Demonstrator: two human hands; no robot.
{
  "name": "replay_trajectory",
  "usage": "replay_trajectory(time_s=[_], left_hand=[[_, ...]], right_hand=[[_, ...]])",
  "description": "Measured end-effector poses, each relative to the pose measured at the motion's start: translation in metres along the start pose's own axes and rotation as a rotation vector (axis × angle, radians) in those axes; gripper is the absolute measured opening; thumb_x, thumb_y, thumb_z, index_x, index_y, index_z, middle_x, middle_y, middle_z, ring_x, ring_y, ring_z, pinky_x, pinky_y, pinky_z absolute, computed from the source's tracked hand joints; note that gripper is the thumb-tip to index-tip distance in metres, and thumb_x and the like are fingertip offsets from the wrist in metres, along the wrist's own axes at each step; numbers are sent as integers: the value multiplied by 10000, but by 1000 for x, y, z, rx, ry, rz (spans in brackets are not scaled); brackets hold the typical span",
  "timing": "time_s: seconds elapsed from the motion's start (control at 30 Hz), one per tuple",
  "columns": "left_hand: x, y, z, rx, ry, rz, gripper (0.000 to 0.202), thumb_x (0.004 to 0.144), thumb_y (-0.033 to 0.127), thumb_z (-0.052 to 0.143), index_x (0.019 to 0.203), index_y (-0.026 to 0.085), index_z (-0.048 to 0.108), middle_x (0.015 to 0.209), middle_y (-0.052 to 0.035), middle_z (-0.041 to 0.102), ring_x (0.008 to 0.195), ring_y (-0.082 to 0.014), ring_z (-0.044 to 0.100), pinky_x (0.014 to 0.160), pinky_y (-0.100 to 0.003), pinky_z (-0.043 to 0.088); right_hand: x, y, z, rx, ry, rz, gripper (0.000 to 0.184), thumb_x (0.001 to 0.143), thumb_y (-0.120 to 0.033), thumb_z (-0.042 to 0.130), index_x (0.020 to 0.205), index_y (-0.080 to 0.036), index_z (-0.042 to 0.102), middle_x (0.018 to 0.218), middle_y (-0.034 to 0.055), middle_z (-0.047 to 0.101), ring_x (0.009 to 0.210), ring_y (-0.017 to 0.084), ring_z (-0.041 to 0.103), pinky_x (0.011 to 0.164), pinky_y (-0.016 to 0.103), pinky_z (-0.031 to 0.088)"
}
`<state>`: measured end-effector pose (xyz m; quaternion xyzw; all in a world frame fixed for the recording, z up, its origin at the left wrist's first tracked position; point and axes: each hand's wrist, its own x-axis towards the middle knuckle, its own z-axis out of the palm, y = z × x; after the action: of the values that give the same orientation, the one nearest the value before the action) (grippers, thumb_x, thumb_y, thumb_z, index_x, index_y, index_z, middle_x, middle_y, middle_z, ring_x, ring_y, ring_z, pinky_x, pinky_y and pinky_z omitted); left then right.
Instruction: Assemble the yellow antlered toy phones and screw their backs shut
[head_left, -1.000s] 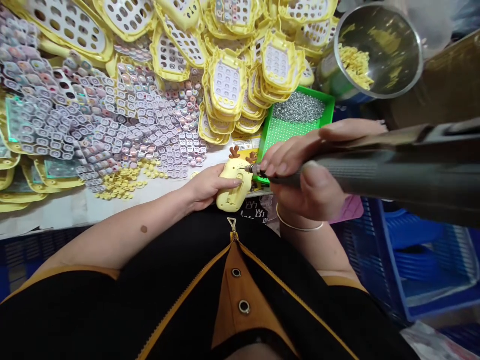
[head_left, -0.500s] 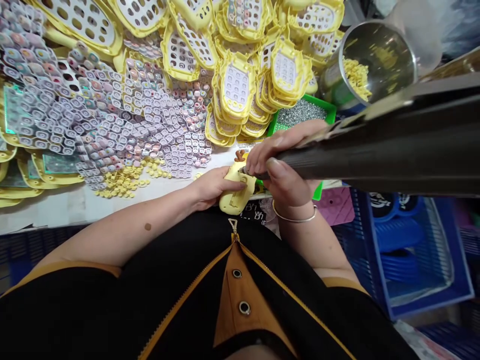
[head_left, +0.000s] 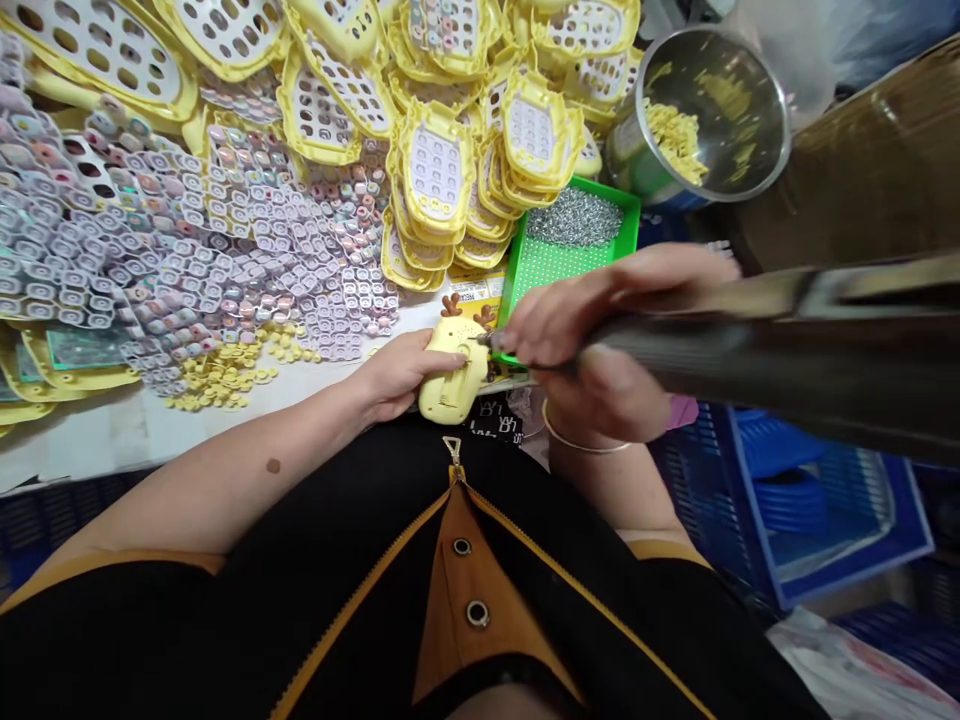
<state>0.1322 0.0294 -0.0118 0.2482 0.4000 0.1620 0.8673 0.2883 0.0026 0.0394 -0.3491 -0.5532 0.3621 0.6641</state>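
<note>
A pale yellow toy phone (head_left: 444, 398) with brown antlers lies back side up in my left hand (head_left: 397, 378), which is closed around its left side with the thumb across the back. My right hand (head_left: 555, 310) wraps around the front of a long dark electric screwdriver (head_left: 705, 365), blurred by motion. The thin bit points left at the upper right part of the phone's back; whether it touches is unclear. Just beyond my right hand, a green tray (head_left: 631, 225) holds a heap of small silver screws (head_left: 576, 217).
Stacked yellow shells (head_left: 431, 225) with button panels stand at the back. Lilac button sheets (head_left: 300, 265) and small yellow pieces (head_left: 225, 375) cover the left of the table. A metal pot (head_left: 780, 150) holds yellow parts; blue crates (head_left: 787, 585) stand at lower right.
The view has shifted, so the table's things appear further left. The phone has turned slightly and both antlers show. My right hand and the screwdriver sit slightly to the right of the phone's middle.
</note>
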Motion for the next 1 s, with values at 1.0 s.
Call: replay_trajectory(time_s=[1.0], left_hand=[[5, 3, 12, -28, 101, 44, 442, 828, 200, 704, 1233, 246, 535, 1067, -72, 719, 901, -236, 708, 935, -571, 542]], right_hand=[[-13, 2, -42, -242, 325, -239, 303, 805, -502, 718, 1023, -371, 554, 540, -82, 447, 418, 138, 471, 473, 331, 482]])
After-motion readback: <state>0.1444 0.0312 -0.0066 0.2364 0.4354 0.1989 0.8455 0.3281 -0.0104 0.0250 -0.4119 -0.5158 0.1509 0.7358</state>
